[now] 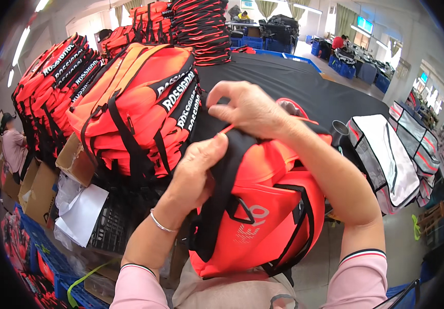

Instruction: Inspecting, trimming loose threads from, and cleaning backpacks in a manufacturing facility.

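An orange-red backpack [247,226] with black trim stands upright against my front, a pale printed mark on its face. My left hand [199,167] is closed at its black padded edge [227,170], thumb and finger pinching a thin orange-red cord [229,128]. The cord runs up to my right hand [245,105], which is bent over the top of the bag with curled fingers around it. Its lower fingers are partly hidden. Past my right wrist, a thin red length [307,120] shows, with a red loop [291,105] behind it.
Folded orange-red bags [134,113] are stacked to the left, more behind. A black-covered table [283,77] extends ahead. Grey-white bags [386,154] lie right, near a dark cup [340,129]. Cartons [37,190], white paper [83,213] and a blue crate [47,257] sit lower left. A person [13,141] stands far left.
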Tool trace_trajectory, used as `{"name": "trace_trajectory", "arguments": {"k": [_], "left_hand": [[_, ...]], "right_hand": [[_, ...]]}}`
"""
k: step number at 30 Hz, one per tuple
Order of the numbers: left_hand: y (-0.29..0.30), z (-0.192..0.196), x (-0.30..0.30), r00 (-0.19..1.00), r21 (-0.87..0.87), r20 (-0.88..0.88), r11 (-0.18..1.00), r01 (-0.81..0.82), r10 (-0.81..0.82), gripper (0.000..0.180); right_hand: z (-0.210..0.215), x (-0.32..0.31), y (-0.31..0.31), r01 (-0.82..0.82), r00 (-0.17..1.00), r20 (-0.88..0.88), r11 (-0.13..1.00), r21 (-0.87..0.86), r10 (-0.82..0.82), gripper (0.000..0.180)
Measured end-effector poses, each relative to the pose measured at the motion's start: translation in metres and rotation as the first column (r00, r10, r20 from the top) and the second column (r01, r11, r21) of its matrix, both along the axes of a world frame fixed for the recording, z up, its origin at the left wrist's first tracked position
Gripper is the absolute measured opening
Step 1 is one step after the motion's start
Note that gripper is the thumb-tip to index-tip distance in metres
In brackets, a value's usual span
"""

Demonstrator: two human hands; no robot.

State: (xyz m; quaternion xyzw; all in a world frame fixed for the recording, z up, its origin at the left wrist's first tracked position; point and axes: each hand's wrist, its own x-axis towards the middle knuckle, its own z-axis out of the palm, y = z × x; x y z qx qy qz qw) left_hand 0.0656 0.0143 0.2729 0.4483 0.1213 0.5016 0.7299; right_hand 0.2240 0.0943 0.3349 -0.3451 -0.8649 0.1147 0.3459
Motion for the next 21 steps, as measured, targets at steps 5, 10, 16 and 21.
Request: {"name": "trace_trajectory", "arguments": {"k": [5,10,16,21], "left_hand": [[0.012,-0.015,-0.044,0.863,-0.057,0.128,0.873,-0.485,0.488,0.026],[0.02,-0.029,-0.067,0.833,0.001,0.212,0.852,-0.523,0.511,0.033],[0.043,-0.051,-0.084,0.9,0.363,0.161,0.823,-0.436,0.406,0.081],[0.047,-0.004,-0.056,0.636,0.699,-0.24,0.585,-0.411,0.733,0.061]], "right_hand": [[0.0,0.102,0.001,0.171,0.985,0.058,0.977,-0.126,-0.164,0.036],[-0.057,0.162,-0.029,0.134,0.959,-0.172,0.895,-0.426,-0.225,0.065],[-0.08,0.178,-0.031,0.083,0.859,-0.417,0.885,-0.459,-0.297,0.056],[-0.076,0.188,-0.038,0.324,0.754,-0.507,0.908,-0.267,-0.418,0.03]]}}
